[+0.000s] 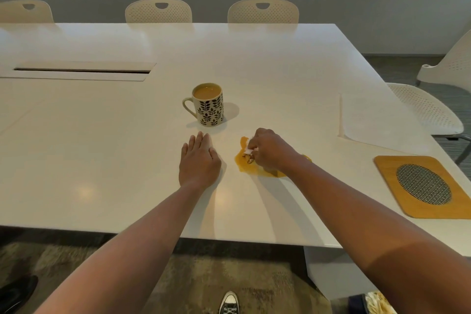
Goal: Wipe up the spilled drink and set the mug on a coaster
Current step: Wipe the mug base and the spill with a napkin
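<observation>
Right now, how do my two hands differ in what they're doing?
The left hand lies flat on the table with fingers straight, holding nothing; the right hand is curled, pinching a wad of white tissue. The left rests on dry surface; the right is over the orange spill. Both sit in front of the mug.

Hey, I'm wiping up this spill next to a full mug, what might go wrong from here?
The wad of tissue in your right hand looks small against the orange puddle, so it may smear it wider. The mug is filled near its rim and stands close by; a knock could slop more onto the table.
</observation>
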Available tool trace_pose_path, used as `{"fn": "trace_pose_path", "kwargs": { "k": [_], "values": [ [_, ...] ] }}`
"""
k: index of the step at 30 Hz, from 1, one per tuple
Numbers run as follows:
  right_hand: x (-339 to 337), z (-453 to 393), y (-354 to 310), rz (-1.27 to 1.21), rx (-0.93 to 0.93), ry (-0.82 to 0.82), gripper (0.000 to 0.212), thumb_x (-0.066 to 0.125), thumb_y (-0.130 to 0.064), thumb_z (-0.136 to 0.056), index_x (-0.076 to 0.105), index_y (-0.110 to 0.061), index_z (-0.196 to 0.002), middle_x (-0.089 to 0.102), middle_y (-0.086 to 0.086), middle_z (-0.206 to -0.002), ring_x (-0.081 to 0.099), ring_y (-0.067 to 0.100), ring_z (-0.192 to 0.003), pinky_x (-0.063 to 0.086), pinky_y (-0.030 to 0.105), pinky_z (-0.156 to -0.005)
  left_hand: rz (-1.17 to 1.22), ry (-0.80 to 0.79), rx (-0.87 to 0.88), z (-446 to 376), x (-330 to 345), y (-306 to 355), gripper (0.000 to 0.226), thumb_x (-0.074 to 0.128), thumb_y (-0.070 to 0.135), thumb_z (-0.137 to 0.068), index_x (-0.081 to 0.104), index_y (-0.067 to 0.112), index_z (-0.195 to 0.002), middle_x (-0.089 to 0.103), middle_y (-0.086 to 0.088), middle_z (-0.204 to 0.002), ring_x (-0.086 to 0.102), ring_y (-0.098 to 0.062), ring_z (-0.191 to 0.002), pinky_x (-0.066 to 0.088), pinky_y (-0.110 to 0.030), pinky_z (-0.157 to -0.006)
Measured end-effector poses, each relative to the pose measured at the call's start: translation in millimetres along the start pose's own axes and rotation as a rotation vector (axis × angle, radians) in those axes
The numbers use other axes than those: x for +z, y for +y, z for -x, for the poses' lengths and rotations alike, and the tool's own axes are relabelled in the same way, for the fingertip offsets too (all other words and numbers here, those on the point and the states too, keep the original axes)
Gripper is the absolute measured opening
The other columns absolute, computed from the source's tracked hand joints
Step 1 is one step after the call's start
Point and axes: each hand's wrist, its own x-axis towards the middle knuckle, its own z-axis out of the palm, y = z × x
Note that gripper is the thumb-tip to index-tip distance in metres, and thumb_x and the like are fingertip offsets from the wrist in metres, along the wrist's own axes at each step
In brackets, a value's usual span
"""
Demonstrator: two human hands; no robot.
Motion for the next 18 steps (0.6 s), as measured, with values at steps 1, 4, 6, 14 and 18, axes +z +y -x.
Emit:
{"fn": "trace_pose_path", "kwargs": {
  "k": [1,4,6,14,18],
  "values": [
    [1.4,-1.9,-3.9,0.003,-0.018,0.002,0.027,0.059,-0.013,-0.087,0.070,-0.018,-0.111,0.053,0.005,-0.112,0.054,0.024,-0.104,0.047,0.035,-0.089,-0.005,0.000,-0.002,-0.1,0.4,0.1,0.057,0.024,0.026,-0.103,0.022,0.016,-0.159,0.014,-0.002,-0.167,0.006,-0.017,-0.154,0.001,-0.034,-0.125],
    [3.4,-7.3,-12.7,0.020,-0.072,0.027,0.026,0.058,-0.008,-0.087,0.073,-0.014,-0.107,0.055,0.005,-0.109,0.058,0.026,-0.099,0.050,0.036,-0.086,-0.013,-0.004,-0.004,-0.6,1.2,0.2,0.057,0.023,0.027,-0.103,0.021,0.016,-0.159,0.013,-0.001,-0.167,0.006,-0.017,-0.154,0.001,-0.034,-0.125],
    [3.4,-12.3,-14.4,0.031,-0.078,0.037,0.026,0.056,-0.006,-0.086,0.073,-0.013,-0.105,0.054,0.005,-0.108,0.058,0.026,-0.097,0.051,0.038,-0.084,-0.013,-0.004,-0.007,-0.9,1.2,0.1,0.057,0.023,0.027,-0.103,0.021,0.016,-0.159,0.013,-0.002,-0.167,0.006,-0.017,-0.154,0.001,-0.035,-0.125],
    [-34.7,-20.0,2.7,0.267,0.117,-0.005,0.030,0.061,-0.009,-0.087,0.062,-0.001,-0.116,0.054,0.016,-0.120,0.057,0.036,-0.110,0.046,0.035,-0.082,-0.002,0.000,0.008,-0.8,1.3,0.4,0.056,0.024,0.026,-0.103,0.023,0.015,-0.158,0.015,-0.003,-0.167,0.007,-0.018,-0.154,0.002,-0.035,-0.125],
    [-57.5,-9.4,20.3,0.396,0.208,-0.084,0.030,0.050,-0.001,-0.089,0.060,0.000,-0.118,0.053,0.018,-0.123,0.058,0.035,-0.110,0.048,0.037,-0.082,-0.007,0.005,0.008,-1.2,2.8,-0.1,0.056,0.024,0.026,-0.103,0.024,0.015,-0.158,0.016,-0.003,-0.167,0.008,-0.018,-0.154,0.003,-0.036,-0.125]
  ]
}}
